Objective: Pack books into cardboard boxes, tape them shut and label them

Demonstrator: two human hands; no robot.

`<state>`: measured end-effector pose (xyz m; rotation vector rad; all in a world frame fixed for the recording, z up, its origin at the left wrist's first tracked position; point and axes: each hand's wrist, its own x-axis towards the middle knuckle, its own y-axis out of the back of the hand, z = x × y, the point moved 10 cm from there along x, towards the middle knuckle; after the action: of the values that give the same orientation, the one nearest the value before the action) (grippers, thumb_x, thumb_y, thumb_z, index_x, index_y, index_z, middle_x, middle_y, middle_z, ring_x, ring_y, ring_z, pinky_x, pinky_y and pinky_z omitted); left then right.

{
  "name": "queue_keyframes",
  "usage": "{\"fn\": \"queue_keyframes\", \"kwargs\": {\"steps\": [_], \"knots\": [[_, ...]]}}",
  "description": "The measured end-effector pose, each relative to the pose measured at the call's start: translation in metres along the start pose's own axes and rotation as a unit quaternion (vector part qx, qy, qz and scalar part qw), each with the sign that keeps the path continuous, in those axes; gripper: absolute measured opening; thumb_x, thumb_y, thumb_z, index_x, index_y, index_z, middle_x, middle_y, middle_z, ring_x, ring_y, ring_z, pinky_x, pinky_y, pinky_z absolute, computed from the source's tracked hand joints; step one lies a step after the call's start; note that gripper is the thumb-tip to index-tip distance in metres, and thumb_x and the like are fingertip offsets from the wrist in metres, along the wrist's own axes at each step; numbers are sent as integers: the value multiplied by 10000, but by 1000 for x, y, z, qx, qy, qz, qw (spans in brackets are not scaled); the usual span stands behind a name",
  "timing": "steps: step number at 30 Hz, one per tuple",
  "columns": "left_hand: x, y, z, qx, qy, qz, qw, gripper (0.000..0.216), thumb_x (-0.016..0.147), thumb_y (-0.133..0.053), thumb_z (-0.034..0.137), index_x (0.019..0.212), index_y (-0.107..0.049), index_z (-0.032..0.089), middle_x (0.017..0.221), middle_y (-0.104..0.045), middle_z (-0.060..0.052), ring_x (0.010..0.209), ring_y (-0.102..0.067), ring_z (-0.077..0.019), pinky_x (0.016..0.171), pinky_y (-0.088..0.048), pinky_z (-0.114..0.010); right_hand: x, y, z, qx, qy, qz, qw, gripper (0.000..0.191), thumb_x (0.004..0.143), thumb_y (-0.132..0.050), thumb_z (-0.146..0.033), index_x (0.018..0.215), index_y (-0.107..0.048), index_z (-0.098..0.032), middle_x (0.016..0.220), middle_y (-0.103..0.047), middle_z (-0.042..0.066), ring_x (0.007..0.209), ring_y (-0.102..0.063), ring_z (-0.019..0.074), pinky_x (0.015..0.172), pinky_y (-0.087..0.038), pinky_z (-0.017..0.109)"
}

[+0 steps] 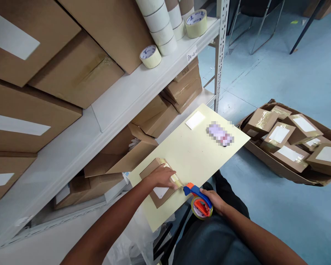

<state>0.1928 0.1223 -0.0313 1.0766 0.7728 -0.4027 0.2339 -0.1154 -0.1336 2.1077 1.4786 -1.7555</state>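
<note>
Left hand (162,177) lying outstretched across a small box (150,171) on the tabletop (193,154), its white label (160,192) partly covered, right hand (214,200) gripping a tape dispenser (200,195), a purplish object (220,134) pixelated beyond recognition.

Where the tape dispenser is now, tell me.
In the head view, lower centre, the blue-and-orange tape dispenser is in the right hand, right of the cardboard box under the left hand.
</note>
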Motion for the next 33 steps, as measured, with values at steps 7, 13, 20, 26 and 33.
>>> {"fn": "queue_keyframes", "kwargs": {"steps": [7,13,20,26,33], "knots": [[-12,5,-11,-25,2,49,998,709,640,-763,730,1201,-714,299,1312,-698,-95,1297,-570,-309,1185,-227,-402,-6,-3,-15,136,-46,-19,989,429,951,-590,-517,888,-744,-120,856,-781,113,770,-737,214,883,-573,357],[-19,9,-31,-49,70,110,990,686,688,-685,779,1189,-732,312,1264,-717,-79,1262,-574,-311,1132,-286,-394,-2,0,-28,128,-77,-8,989,401,968,-564,-471,837,-722,-126,798,-767,96,715,-713,197,859,-573,360],[-40,1,-60,-68,208,127,968,564,787,-566,770,1073,-756,323,1150,-755,-93,1061,-674,-319,904,-427,-389,-21,22,-9,104,-43,3,994,402,929,-608,-523,819,-724,-155,815,-760,96,752,-720,222,840,-571,366],[-70,-32,-77,-146,337,151,918,735,875,-299,824,1002,-749,257,1045,-762,-144,1000,-694,-345,814,-465,-398,-4,14,-47,52,17,32,998,375,926,-615,-494,897,-724,-136,833,-767,102,800,-734,245,850,-569,368],[-73,-26,-5,-52,159,286,943,711,950,-467,641,1513,-430,209,1598,-400,-182,1473,-368,-343,1203,-241,-520,23,17,-50,62,-23,38,997,383,925,-594,-489,931,-696,-119,848,-782,108,770,-742,238,843,-588,379]]}}
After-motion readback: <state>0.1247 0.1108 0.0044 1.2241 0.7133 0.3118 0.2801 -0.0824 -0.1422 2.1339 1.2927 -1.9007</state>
